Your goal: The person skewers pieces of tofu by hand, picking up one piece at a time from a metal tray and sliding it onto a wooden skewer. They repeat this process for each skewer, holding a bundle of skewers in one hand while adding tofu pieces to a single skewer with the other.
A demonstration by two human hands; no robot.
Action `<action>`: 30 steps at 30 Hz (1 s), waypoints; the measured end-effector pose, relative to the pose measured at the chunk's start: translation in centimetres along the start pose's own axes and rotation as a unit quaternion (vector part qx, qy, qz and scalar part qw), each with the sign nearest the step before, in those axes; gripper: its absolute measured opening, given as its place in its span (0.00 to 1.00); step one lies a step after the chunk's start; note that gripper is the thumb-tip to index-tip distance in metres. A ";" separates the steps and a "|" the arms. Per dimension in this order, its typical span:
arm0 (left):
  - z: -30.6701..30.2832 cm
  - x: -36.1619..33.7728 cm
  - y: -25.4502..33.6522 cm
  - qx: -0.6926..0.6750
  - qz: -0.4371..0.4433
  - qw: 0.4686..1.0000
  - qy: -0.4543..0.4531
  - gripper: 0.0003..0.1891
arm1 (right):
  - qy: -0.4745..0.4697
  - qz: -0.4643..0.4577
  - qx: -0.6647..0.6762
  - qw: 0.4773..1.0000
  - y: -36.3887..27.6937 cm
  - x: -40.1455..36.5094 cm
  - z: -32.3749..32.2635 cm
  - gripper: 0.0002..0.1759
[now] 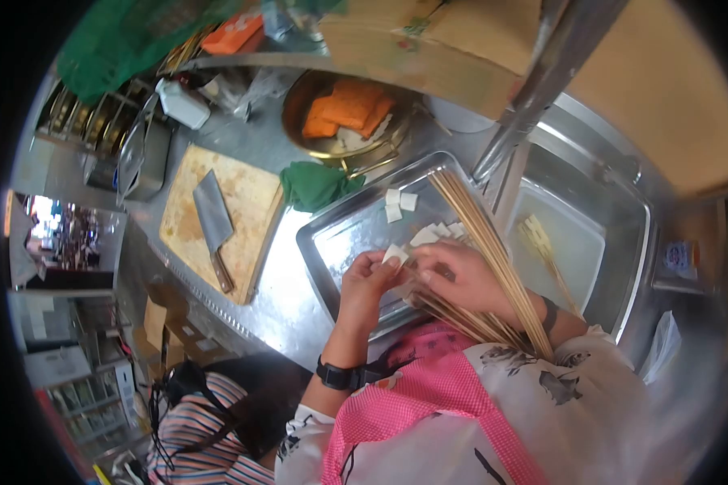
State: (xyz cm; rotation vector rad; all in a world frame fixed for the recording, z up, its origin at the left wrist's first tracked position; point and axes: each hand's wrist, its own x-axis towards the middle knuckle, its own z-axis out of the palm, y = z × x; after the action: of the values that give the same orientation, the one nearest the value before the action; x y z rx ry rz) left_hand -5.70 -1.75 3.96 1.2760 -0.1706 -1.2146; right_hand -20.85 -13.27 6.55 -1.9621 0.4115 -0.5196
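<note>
Over the metal tray (319, 279), my left hand (370, 279) pinches a white square piece of food (395, 255) between thumb and fingers. My right hand (465, 279) is closed close beside that piece, its fingertips bunched together; I cannot tell what is in them. A long bundle of thin wooden skewers (493, 263) lies across the tray's right side, passing by my right hand and wrist. More skewers (469, 323) show below that hand. White pieces in a row (437, 234) lie just beyond my fingers, and several loose white squares (400, 202) sit farther back in the tray.
Left of the tray, a cleaver (212, 214) lies on a wooden cutting board (255, 230). A green cloth (317, 187) and a pan (295, 121) with orange cloth stand behind. Right is a sink (623, 242) holding a pale container and skewers (546, 246). A metal pole (534, 93) slants overhead.
</note>
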 end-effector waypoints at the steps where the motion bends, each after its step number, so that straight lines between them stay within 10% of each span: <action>1: -0.2 0.1 0.0 0.047 -0.006 0.999 0.001 0.11 | 0.009 -0.060 0.004 0.998 -0.1 0.3 -0.4 0.16; 4: -0.4 0.5 0.0 0.167 0.009 0.986 0.025 0.16 | -0.008 -0.216 0.026 0.976 -0.1 0.7 -0.6 0.14; 8: -0.2 1.6 0.7 0.422 0.193 0.881 0.097 0.21 | -0.189 -0.164 0.023 0.968 0.4 -0.1 -0.1 0.09; 11: 1.7 2.5 2.5 0.391 0.252 0.882 0.080 0.20 | -0.160 -0.165 0.031 0.973 1.0 0.1 0.1 0.09; 18: 7.4 5.4 3.6 0.096 0.024 0.986 -0.137 0.14 | -0.132 -0.183 0.009 0.974 0.8 0.0 0.1 0.08; 30: 5.6 2.8 5.3 0.013 0.033 0.993 -0.117 0.04 | -0.120 -0.132 0.040 0.983 1.7 -0.2 0.3 0.09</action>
State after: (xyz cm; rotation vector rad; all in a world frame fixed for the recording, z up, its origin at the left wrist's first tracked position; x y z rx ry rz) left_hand -5.19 -8.36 8.78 1.1394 -0.3955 -1.3066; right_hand -20.92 -13.66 4.87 -1.9832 -0.0230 -0.4510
